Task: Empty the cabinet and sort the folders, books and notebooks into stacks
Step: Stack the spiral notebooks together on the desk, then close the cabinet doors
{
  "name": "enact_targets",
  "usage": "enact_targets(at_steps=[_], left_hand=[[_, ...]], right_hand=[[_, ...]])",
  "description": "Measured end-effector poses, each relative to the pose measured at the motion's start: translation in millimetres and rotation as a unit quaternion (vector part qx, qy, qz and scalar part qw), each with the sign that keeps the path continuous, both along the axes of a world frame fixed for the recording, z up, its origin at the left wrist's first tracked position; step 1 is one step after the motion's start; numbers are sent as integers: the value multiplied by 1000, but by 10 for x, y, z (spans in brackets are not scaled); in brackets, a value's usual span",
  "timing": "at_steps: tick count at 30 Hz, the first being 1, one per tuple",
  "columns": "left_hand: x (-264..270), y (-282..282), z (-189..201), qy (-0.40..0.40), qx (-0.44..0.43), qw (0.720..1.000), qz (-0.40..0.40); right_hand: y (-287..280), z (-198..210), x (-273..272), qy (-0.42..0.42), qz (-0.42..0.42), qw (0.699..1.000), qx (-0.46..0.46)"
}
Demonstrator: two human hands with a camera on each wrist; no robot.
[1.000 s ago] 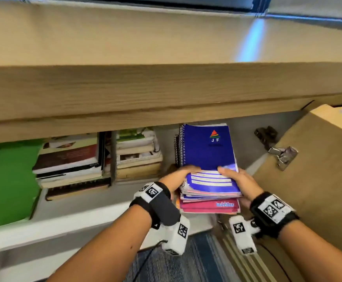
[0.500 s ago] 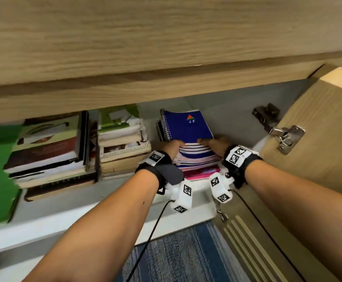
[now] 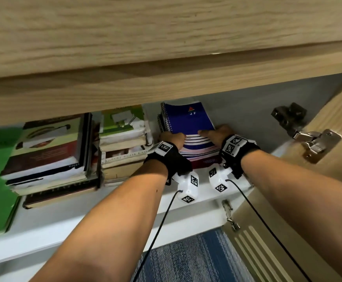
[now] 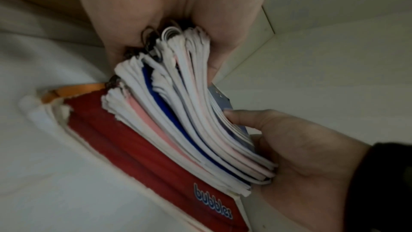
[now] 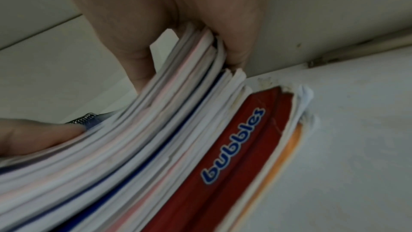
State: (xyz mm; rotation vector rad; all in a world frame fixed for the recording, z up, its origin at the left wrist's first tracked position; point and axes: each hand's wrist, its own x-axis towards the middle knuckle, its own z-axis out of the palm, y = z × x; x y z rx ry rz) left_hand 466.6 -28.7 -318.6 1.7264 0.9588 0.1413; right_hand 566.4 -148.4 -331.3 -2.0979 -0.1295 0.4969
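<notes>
Both hands reach deeper into the cabinet (image 3: 166, 62) than 0.5 s ago — left hand (image 3: 171, 137) and right hand (image 3: 217, 133) clamp the notebook stack (image 3: 188, 121); book piles (image 3: 123, 139) at 9 o'clock, door hinge (image 3: 308, 135) at 3 o'clock.

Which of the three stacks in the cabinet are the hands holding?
The rightmost stack of spiral notebooks, topped by the blue JF cover. The left hand and right hand grip its sides; the two book stacks stand untouched.

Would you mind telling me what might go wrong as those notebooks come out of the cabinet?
The left hand and right hand grip only the upper notebooks, so the loose pile may fan and slip. The red bubbles notebook beneath seems outside the grip and may drag along or stay behind.
</notes>
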Motion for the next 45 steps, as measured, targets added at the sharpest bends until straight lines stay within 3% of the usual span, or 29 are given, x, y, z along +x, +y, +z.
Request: enact_targets(at_steps=[9,13,16,19,22,24,29,33,38,45], left_hand=[[-186,-132,75,-53,-70,994,65],[-405,-288,111,-68,-71,993,58],[-724,-477,120,-35,9,999,-3],[-1252,-648,149,-29,-9,990,-135],[-1801,-615,170,57,-9,953,-299],[-2100,-424,134,110,15,930,-349],[-2714,-53,347,154,51,942,-293],[-3141,-55,879,169,34,945,-278],[-3757,-168,1647,181,10,947,-267],[-4582,135,2275,200,23,967,-156]], right_hand=[[-111,48,-149,-4,19,1000,-14],[-205,175,-434,-80,-7,997,-24],[-270,245,-800,-161,7,986,-42],[-344,251,-1156,-209,26,978,11],[-378,345,-1663,-271,93,958,-1],[-326,408,-1930,-291,162,943,-6],[-117,647,-2448,-211,403,888,-68],[-55,1029,-2913,-105,506,842,-154],[-56,1838,-3477,-29,540,822,-178],[42,2578,-3920,-6,499,849,-173]])
